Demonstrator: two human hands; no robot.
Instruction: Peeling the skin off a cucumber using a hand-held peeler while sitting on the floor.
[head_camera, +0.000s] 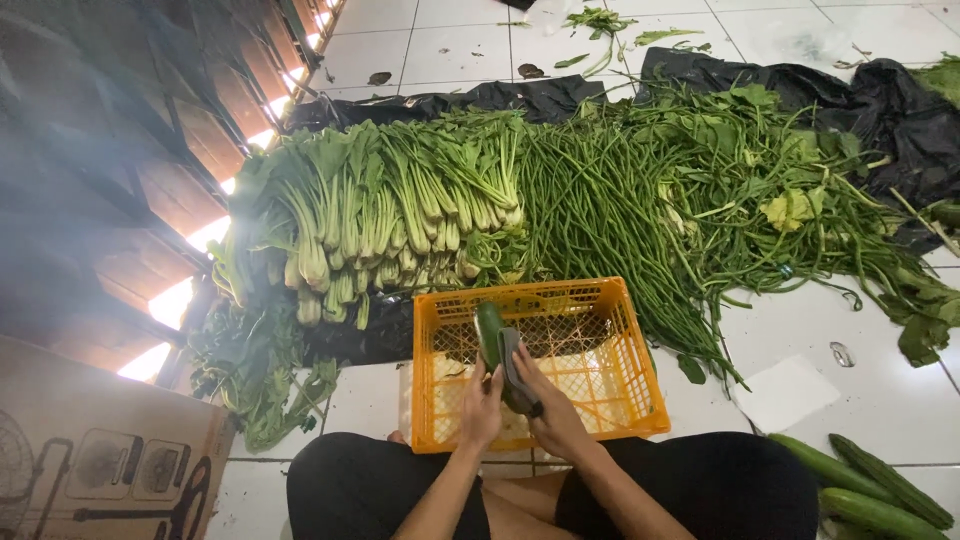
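- Above the orange plastic crate (610, 345), at the centre of the head view, both hands meet on a dark green cucumber (489, 335), held upright and slightly tilted over the crate's open top.
- Left hand (482, 408): fingers closed around the lower part of the cucumber, gripping it from the left.
- Right hand (553, 410): fingers closed on a grey peeler (510, 362), its head lying against the right flank of the cucumber.
- Crate: latticed walls and floor, standing on the white tiled floor (880, 390) just in front of the person's crossed legs in black shorts (700, 485). Pale peelings seem to lie on its floor, though this is hard to make out.
- Beyond the crate, on black plastic sheeting (900, 110): a row of pale-stemmed leafy greens (380, 210) to the left, a heap of long beans (600, 210) in the middle, and a tangle of leafy vine greens (790, 190) to the right.
- Lower right: three whole cucumbers (870, 490) lying side by side on the tiles, well apart from the crate.
- Lower left: a brown cardboard box (100, 450) printed with line drawings.
- Right of the crate: a white sheet of paper (787, 392) flat on the floor.
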